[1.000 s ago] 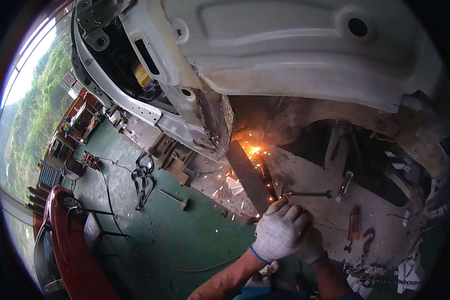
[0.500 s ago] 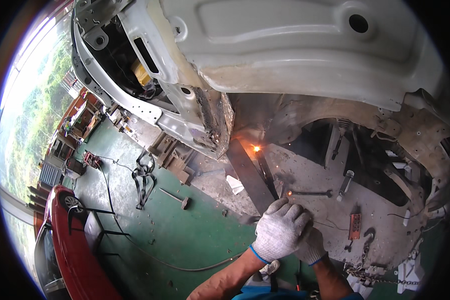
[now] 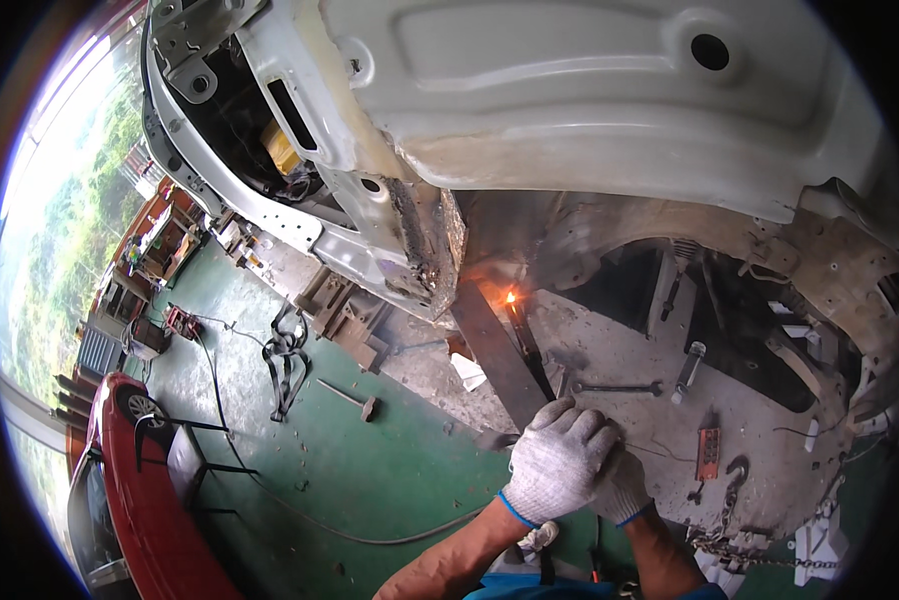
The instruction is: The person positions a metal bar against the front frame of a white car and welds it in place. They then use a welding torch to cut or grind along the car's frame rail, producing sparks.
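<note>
My gloved left hand (image 3: 560, 448) is closed, its fingers curled around the near end of a dark slender welding torch (image 3: 527, 345). Tucked behind and below it, my gloved right hand (image 3: 625, 487) is closed too; its fingers are mostly hidden, so what it grips is unclear. An orange glow (image 3: 512, 297) burns at the torch's far tip, by the lower edge of a pale car body (image 3: 530, 140). Alongside the torch lies a flat dark metal bar (image 3: 500, 355), reaching from the rusty, torn body edge (image 3: 440, 250) toward my left hand. Whether that hand touches the bar is hidden.
On the pale platform (image 3: 610, 340) lie a wrench (image 3: 620, 387), a clear cylindrical item (image 3: 690, 370), an orange-red control box (image 3: 708, 453) and a hook with chain (image 3: 735, 480). A hammer (image 3: 355, 400), black straps (image 3: 288, 360) and a cable (image 3: 370, 540) lie on the green floor. A red car (image 3: 150, 490) stands left.
The glow at the torch tip looks slightly different in shape, and a bright spark near the wrench's end is gone. My hands stay almost still.
</note>
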Available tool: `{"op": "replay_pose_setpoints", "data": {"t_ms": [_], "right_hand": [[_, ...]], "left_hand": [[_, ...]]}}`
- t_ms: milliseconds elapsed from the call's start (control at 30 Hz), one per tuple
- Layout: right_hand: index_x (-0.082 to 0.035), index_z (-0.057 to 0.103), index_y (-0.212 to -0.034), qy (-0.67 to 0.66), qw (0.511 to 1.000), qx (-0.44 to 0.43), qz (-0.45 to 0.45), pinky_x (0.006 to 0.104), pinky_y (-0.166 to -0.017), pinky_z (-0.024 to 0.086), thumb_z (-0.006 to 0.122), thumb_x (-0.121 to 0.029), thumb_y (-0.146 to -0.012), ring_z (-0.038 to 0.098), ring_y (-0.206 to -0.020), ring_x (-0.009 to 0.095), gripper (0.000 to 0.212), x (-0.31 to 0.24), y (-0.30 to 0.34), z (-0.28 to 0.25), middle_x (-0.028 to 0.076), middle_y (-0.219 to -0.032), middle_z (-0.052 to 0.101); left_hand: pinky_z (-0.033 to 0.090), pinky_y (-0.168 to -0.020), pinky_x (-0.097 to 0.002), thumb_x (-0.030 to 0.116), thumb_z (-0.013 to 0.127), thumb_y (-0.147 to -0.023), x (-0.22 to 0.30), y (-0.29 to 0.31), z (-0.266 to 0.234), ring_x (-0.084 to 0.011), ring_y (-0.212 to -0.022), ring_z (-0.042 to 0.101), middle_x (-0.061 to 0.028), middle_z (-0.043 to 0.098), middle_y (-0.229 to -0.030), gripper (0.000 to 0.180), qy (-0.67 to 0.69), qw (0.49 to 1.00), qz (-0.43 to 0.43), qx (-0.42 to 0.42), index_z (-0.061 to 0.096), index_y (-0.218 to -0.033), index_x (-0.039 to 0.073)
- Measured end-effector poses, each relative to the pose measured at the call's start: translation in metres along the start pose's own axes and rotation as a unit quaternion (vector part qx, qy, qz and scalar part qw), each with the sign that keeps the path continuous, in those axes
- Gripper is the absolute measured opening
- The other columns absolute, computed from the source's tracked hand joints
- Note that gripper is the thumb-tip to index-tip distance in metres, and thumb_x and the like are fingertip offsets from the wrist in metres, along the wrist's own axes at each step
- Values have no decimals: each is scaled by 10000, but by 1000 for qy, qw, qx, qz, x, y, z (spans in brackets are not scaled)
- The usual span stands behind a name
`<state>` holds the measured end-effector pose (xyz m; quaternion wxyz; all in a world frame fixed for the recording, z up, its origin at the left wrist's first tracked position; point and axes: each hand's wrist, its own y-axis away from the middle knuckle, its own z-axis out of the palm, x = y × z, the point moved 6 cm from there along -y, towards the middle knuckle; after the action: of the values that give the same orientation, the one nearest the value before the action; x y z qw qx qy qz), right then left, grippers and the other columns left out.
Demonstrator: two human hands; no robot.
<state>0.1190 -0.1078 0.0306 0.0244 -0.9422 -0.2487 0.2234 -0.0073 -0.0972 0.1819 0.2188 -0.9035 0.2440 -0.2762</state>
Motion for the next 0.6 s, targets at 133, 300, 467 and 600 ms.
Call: {"op": "replay_pose_setpoints", "data": {"t_ms": [133,300,467,600], "right_hand": [[-83,669,-883,27,999,28,-4,452,-611,590,678,-305,-912,750,-739,349,224,-1,-1,2,143,-766,712],[-78,683,-920,-6,1000,6,13,462,-629,588,690,-286,-901,757,-804,340,209,1,-2,1,150,-807,724],[-45,688,-1084,-95,991,-61,72,515,-729,599,713,-334,-935,765,-901,391,325,11,7,-7,187,-916,759],[-52,612,-1328,-257,950,-24,177,520,-785,604,712,-400,-983,768,-968,404,501,34,43,-12,191,-1004,781]], "left_hand": [[554,-945,-440,249,819,-769,1,0,-1,-278,-888,718,-54,698,-943,265,9,1000,5,17,747,-985,113],[557,-946,-440,244,816,-761,0,1,-1,-290,-892,718,-57,699,-935,258,6,1000,0,10,745,-972,113],[559,-937,-439,240,806,-760,1,0,0,-284,-886,718,-50,702,-936,243,3,1000,17,15,748,-960,114],[554,-953,-444,238,802,-760,1,1,3,-273,-867,715,-44,709,-953,221,3,1000,9,11,754,-942,122]]}}
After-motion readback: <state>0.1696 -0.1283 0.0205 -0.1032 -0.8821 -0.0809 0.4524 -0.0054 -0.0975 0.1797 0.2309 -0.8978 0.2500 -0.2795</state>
